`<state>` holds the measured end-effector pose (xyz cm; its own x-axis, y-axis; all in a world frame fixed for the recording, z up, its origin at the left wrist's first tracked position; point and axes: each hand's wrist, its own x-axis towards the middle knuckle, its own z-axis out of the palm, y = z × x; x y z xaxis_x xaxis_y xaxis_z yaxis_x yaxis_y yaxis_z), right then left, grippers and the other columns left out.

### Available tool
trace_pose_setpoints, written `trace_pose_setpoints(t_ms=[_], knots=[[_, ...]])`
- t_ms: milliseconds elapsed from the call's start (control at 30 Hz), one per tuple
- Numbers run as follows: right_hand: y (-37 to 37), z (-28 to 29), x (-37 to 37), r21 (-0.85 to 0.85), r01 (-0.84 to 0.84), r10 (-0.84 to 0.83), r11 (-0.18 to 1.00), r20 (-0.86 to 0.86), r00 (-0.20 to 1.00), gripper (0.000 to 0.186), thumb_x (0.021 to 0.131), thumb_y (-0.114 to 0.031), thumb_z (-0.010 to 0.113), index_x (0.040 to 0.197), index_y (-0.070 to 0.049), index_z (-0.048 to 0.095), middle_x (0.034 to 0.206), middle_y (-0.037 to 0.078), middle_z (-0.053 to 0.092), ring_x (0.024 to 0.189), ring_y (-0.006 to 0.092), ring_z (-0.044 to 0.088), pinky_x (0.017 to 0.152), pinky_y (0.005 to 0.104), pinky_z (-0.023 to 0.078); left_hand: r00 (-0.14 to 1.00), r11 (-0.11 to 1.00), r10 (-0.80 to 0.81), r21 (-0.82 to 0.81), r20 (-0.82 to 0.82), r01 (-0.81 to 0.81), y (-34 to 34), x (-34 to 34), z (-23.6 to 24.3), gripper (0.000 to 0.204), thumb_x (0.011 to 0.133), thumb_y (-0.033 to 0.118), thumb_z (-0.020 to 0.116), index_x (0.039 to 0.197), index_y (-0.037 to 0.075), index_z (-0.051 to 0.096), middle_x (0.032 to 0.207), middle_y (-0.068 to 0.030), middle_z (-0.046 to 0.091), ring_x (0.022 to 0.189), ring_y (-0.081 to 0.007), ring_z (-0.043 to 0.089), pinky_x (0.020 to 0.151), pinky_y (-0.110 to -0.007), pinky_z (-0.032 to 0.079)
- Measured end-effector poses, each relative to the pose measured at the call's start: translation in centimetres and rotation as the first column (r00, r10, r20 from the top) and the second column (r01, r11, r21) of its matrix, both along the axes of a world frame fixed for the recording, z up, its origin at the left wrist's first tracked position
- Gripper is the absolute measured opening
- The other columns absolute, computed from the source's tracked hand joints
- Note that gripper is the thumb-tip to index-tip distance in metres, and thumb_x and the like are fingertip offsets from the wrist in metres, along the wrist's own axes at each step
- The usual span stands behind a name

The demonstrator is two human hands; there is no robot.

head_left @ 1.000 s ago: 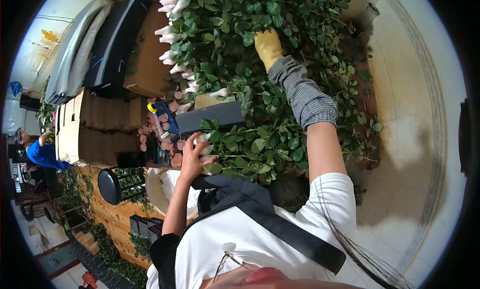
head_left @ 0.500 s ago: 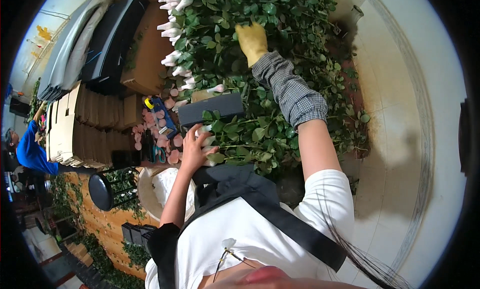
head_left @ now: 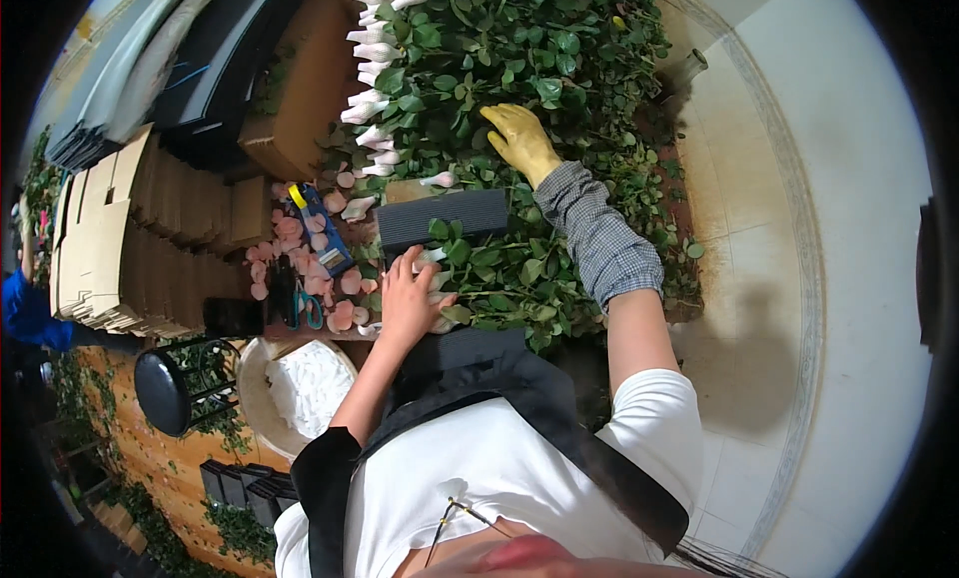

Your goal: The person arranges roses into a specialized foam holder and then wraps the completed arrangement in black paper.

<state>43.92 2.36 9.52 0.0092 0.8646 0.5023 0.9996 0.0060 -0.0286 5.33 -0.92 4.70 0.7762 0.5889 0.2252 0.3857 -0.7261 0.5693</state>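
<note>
Gathering roses (head_left: 375, 52), I'd guess. Gloved right hand (head_left: 519, 140), loosely open, looks empty over foliage (head_left: 559, 66); next calls for grabbing one. Left hand (head_left: 405, 300) covers sleeved buds (head_left: 434, 255), can't tell grip.

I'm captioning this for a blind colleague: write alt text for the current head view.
A person's bare left hand touches pale flower heads while their yellow-gloved right hand is open over piled leafy stems; a dark ribbed block and pink petals lie nearby.

place: flower workshop | signs: heaped leafy stems (head_left: 539, 48), stacked cardboard (head_left: 92, 258), scattered petals (head_left: 290, 227) | dim left edge: probably a co-worker (head_left: 35, 316)
</note>
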Motion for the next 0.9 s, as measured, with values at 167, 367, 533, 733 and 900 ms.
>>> trace_pose_setpoints(t_ms=[167,367,533,733,900], knots=[[0.9,-0.3,7.4,-0.026,0.556,-0.544,0.831,0.179,0.82,0.027,0.087,-0.019,0.069,0.111,-0.007,0.07,0.111,0.013,0.072,0.101,0.0326,0.069,0.089,0.0489,0.053,1.0,1.0,-0.002,-0.027,-0.02,0.002,-0.2,0.0,0.1,0.054,0.075,0.034,0.089,0.119,0.011,0.068,0.149,-0.0146,0.047,0.136,-0.0381,0.046,0.111,-0.052,0.04],[2.7,-3.5,15.5,0.053,0.446,-0.435,0.893,0.349,0.83,0.01,0.082,-0.013,0.066,0.09,-0.009,0.07,0.097,0.012,0.071,0.091,0.0332,0.07,0.081,0.0471,0.052,0.993,0.999,-0.017,-0.046,-0.116,0.011,0.0,0.4,0.9,0.055,0.077,0.035,0.089,0.123,0.012,0.068,0.151,-0.0173,0.045,0.137,-0.0409,0.045,0.108,-0.053,0.041],[4.2,-3.7,16.1,0.218,0.183,0.045,0.959,-0.752,0.658,0.002,0.08,-0.012,0.067,0.08,-0.01,0.068,0.091,0.011,0.07,0.082,0.0325,0.071,0.07,0.043,0.055,0.992,0.997,0.021,-0.065,-0.123,-0.029,-0.3,0.6,1.2,0.054,0.074,0.032,0.09,0.119,0.012,0.069,0.149,-0.0155,0.047,0.138,-0.039,0.045,0.11,-0.051,0.039],[1.9,0.6,12.2,-0.018,0.362,-0.354,0.932,0.157,0.922,0.007,0.079,-0.007,0.069,0.074,-0.01,0.074,0.077,0.012,0.074,0.076,0.0302,0.075,0.064,0.0425,0.057,0.995,0.999,0.002,-0.051,-0.096,-0.007,-0.4,0.5,0.9,0.052,0.076,0.032,0.089,0.12,0.011,0.068,0.15,-0.0147,0.047,0.136,-0.0392,0.046,0.108,-0.051,0.041],[0.2,3.0,5.6,-0.145,0.407,-0.383,0.902,0.168,0.908,0.01,0.082,-0.008,0.067,0.082,-0.012,0.076,0.082,0.008,0.076,0.079,0.0275,0.074,0.065,0.0428,0.057,0.994,0.999,-0.005,-0.047,-0.109,-0.001,-0.2,0.5,0.6,0.051,0.079,0.033,0.088,0.121,0.013,0.068,0.152,-0.0155,0.045,0.138,-0.0399,0.044,0.109,-0.053,0.041]])
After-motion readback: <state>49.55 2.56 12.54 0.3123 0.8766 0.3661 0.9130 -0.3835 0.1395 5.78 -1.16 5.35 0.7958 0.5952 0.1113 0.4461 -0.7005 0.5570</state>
